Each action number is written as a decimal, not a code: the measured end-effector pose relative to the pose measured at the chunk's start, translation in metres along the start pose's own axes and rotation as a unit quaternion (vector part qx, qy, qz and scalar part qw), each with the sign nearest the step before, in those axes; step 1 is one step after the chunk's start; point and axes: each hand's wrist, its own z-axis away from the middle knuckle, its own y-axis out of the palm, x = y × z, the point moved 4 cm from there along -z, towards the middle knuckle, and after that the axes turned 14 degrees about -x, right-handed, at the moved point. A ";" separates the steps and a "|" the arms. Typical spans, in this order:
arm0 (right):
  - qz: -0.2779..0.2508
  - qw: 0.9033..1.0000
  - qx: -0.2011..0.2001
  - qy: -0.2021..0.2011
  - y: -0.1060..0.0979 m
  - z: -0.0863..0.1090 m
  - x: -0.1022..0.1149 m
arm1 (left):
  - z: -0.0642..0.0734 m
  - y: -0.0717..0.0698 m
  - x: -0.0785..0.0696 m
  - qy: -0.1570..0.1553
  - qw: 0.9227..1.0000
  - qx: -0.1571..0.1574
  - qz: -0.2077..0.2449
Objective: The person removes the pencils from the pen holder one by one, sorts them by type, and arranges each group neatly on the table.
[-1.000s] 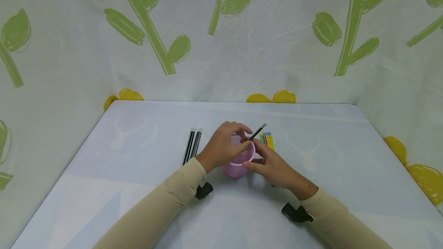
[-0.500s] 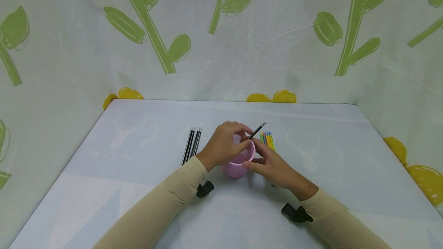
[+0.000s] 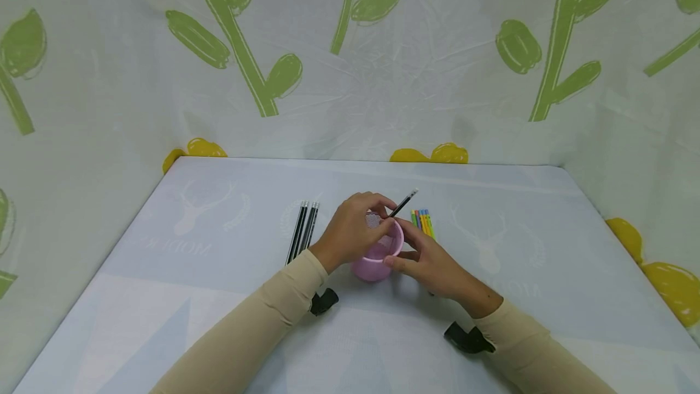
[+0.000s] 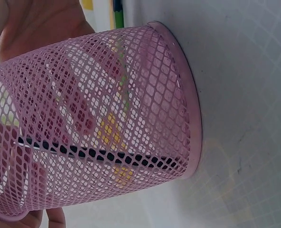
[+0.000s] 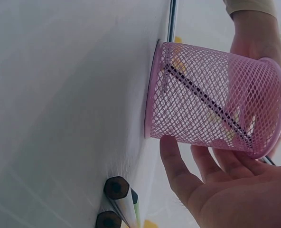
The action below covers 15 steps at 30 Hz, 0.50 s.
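A pink mesh pencil cup stands on the table between both hands. My right hand grips it from the right, thumb at the near side of the rim and fingers around the far side. A black pencil with a pale top end leans in the cup and sticks out above the rim. Through the mesh in the left wrist view, the pencil reaches down to the base. My left hand arches over the cup's left side, its fingertips pinching the pencil at the rim.
Several black pencils lie left of the cup. Several coloured pencils lie behind my right hand, partly hidden; hexagonal pencil ends show in the right wrist view. Dark wrist devices jut out below the sleeves. A patterned curtain hangs behind the table.
The pencil's upper end has shifted slightly left and up, along with the left fingertips. The cup and right hand stay nearly where they were.
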 end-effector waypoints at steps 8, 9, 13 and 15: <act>-0.006 1.000 0.005 0.003 0.002 0.001 0.000 | 0.003 -0.002 0.001 -0.005 1.000 -0.015 0.001; -0.007 1.000 0.006 0.004 0.002 0.001 0.000 | 0.003 -0.002 0.001 -0.005 1.000 -0.016 0.000; -0.001 1.000 0.007 0.008 0.002 0.001 0.000 | 0.003 -0.002 0.001 -0.003 1.000 -0.019 0.006; 0.000 1.000 0.004 0.010 0.001 0.001 0.001 | 0.001 -0.002 0.000 0.000 1.000 -0.021 0.011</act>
